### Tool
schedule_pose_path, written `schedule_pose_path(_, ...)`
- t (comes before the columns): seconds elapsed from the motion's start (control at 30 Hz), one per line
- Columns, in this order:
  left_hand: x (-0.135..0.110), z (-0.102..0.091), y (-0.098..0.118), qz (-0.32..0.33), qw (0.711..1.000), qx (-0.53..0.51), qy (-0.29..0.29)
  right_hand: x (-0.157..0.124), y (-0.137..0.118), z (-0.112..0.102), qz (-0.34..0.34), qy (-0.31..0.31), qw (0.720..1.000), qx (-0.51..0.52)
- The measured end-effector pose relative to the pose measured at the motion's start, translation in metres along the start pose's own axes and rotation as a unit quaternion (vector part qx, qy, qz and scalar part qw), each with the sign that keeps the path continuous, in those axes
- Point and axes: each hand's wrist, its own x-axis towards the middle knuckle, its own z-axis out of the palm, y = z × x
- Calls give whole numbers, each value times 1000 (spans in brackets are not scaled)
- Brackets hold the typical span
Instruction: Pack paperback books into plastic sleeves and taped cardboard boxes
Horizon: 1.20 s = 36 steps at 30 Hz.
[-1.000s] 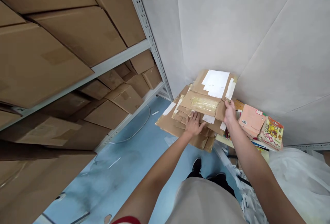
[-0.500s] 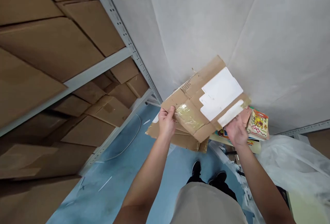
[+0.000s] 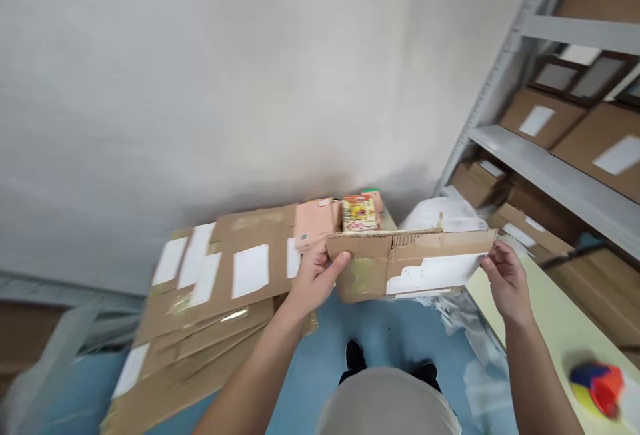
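Note:
A flattened cardboard box [image 3: 367, 275] with white paper labels and shiny tape is held out level between my two hands. My left hand [image 3: 315, 273] is closed on its left end, thumb on top. At the opposite end, my right hand [image 3: 507, 279] pinches the corner. To the left, a stack of flattened cardboard [image 3: 225, 291] with several white labels leans by the wall, partly behind my left forearm. Just beyond the held piece are a pink booklet [image 3: 314, 220] and a colourful printed book [image 3: 359, 212].
Metal shelving [image 3: 575, 161] with cardboard boxes stands at the right. A pale table [image 3: 560, 328] below it carries a blurred red, blue and yellow object [image 3: 597, 388]. White plastic sheeting [image 3: 443, 213] lies beyond the cardboard, and scraps [image 3: 470, 328] litter the blue floor.
My view has swung right, from the left shelving toward the right shelving and table. The cardboard has turned from slanted to level, and my right hand now grips its right end.

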Motion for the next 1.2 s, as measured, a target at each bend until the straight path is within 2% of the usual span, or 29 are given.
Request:
schedule_pose_path(0.17, 33, 129, -56, 0, 991, 74, -114, -37, 30, -117, 31, 153, 988, 19)
schedule_pose_path(0.23, 38, 180, -79, -4, 984, 104, -142, -51, 42, -158, 39, 202, 979, 4)
schedule_pose_path(0.3, 38, 229, -100, -39, 978, 109, -175, -65, 54, -193, 46, 238, 970, -6)
schedule_pose_path(0.4, 31, 296, -120, -151, 958, 61, -234, -80, 71, -234, 47, 255, 966, 6)
schedule_pose_path(0.53, 21, 369, -131, -270, 908, -9, -320, -90, 89, -270, 33, 260, 965, 13)
schedule_pose_path(0.63, 22, 408, -137, -321, 880, -29, -348, -91, 94, -288, 11, 284, 959, 1)
schedule_pose_path(0.8, 48, 447, -154, -356, 839, -19, -412, -86, 93, -308, 1, 313, 947, -76)
schedule_pose_path(0.9, 68, 468, -174, -322, 831, 31, -452, -80, 94, -308, 41, 322, 938, -123)
schedule_pose_path(1.03, 88, 499, -203, -252, 813, 59, -522, -75, 104, -296, 94, 331, 926, -157)
schedule_pose_path(1.13, 99, 518, -220, -211, 785, 77, -578, -75, 116, -286, 126, 379, 902, -164)
schedule_pose_path(1.2, 106, 530, -229, -190, 779, 90, -590, -78, 123, -281, 146, 411, 886, -157)
